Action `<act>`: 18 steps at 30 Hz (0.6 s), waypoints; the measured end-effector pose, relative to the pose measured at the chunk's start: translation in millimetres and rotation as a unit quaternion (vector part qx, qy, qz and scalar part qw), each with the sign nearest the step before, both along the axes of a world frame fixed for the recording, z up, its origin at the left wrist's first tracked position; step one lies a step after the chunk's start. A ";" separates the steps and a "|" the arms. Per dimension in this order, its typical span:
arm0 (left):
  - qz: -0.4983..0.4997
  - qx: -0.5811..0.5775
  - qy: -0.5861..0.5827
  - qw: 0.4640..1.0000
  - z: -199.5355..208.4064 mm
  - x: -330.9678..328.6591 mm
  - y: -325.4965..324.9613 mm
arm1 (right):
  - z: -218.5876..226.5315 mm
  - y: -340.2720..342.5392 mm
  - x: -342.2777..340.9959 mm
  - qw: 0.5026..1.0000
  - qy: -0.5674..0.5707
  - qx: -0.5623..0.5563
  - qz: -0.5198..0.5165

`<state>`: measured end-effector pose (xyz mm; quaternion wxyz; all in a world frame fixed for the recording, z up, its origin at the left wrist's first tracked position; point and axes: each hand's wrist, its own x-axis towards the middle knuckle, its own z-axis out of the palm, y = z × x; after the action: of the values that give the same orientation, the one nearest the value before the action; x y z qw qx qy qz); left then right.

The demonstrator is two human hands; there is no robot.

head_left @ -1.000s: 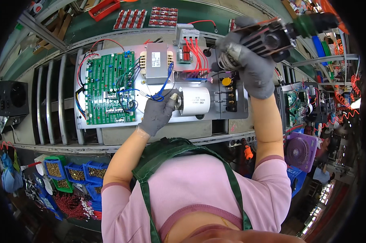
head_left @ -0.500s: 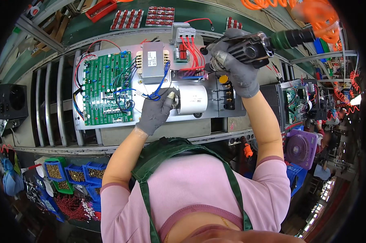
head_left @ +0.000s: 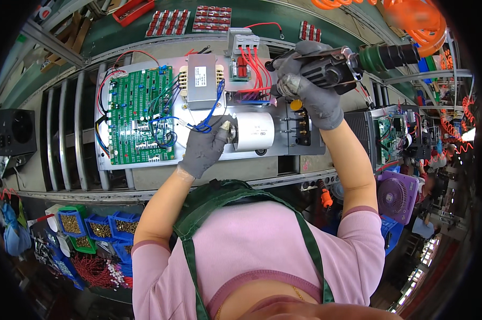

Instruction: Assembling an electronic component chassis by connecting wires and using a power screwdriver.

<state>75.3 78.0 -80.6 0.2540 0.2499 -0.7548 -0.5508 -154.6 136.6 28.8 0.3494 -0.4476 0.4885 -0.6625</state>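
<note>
My gloved right hand (head_left: 318,104) grips a black air screwdriver (head_left: 331,70) above the right part of a metal base plate (head_left: 241,161). The tool lies sideways, its hose end pointing right. My gloved left hand (head_left: 205,148) is closed at the terminal end of a white cylindrical capacitor (head_left: 256,131); whatever lies between thumb and fingers is hidden. Blue wires (head_left: 205,128) with a white connector run beside those fingers. Behind the hand stands a grey transformer (head_left: 201,80). Left of it lies a green circuit board (head_left: 139,114). Red wires (head_left: 258,72) hang from a grey terminal block (head_left: 246,41).
The plate rests on a metal roller conveyor (head_left: 81,133). Orange coiled hose (head_left: 435,32) hangs at upper right. A second assembly (head_left: 385,130) stands to the right, near a purple fan (head_left: 396,196). Blue bins (head_left: 98,228) of small brass-coloured parts sit at lower left.
My right hand and the screwdriver have shifted very slightly right and down. My left hand stays at the capacitor's end.
</note>
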 end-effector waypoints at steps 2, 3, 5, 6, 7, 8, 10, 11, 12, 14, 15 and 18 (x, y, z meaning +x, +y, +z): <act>-0.001 -0.001 -0.002 1.000 -0.8 0.0 0.3 | 7.1 0.4 1.6 1.000 -0.020 0.003 -0.002; -0.003 -0.003 -0.002 1.000 0.2 -0.4 -0.4 | 9.4 0.5 2.1 1.000 -0.030 0.005 -0.003; -0.003 -0.008 0.002 1.000 -1.1 0.0 -1.4 | 7.9 0.2 -2.5 1.000 0.009 0.021 0.017; -0.002 -0.009 0.007 1.000 -5.1 0.1 -0.6 | 9.1 2.0 -0.2 0.999 0.027 0.029 0.015; -0.002 -0.011 0.011 1.000 -5.2 0.0 -0.6 | 10.4 2.8 1.0 0.998 0.045 0.036 0.011; -0.004 -0.007 0.005 1.000 -4.0 0.8 -0.8 | 14.2 -0.5 -1.5 0.996 0.042 0.051 0.055; -0.009 0.002 -0.004 1.000 0.5 0.9 -1.3 | 11.3 -2.3 -2.3 0.995 0.039 0.074 0.058; -0.005 -0.007 0.002 1.000 -1.3 0.4 -1.2 | 8.8 -3.2 -3.2 0.994 0.038 0.086 0.060; -0.002 -0.015 0.009 1.000 -4.6 0.0 -1.0 | 0.9 -8.6 -4.1 0.997 -0.027 0.046 0.057; 0.000 -0.013 0.010 1.000 -4.5 1.2 -0.3 | 8.0 -7.8 -1.0 0.996 0.018 0.066 0.053; -0.002 -0.003 0.007 1.000 -2.4 1.8 -0.3 | 10.5 -7.0 0.7 0.995 0.041 0.076 0.051; -0.012 0.003 0.002 1.000 -1.4 0.9 -0.6 | 13.5 -5.0 4.9 0.993 0.084 0.080 0.005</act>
<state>76.2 77.4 -82.0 0.2476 0.2403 -0.7557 -0.5567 -149.7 131.6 42.3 0.3448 -0.4750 0.5651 -0.5797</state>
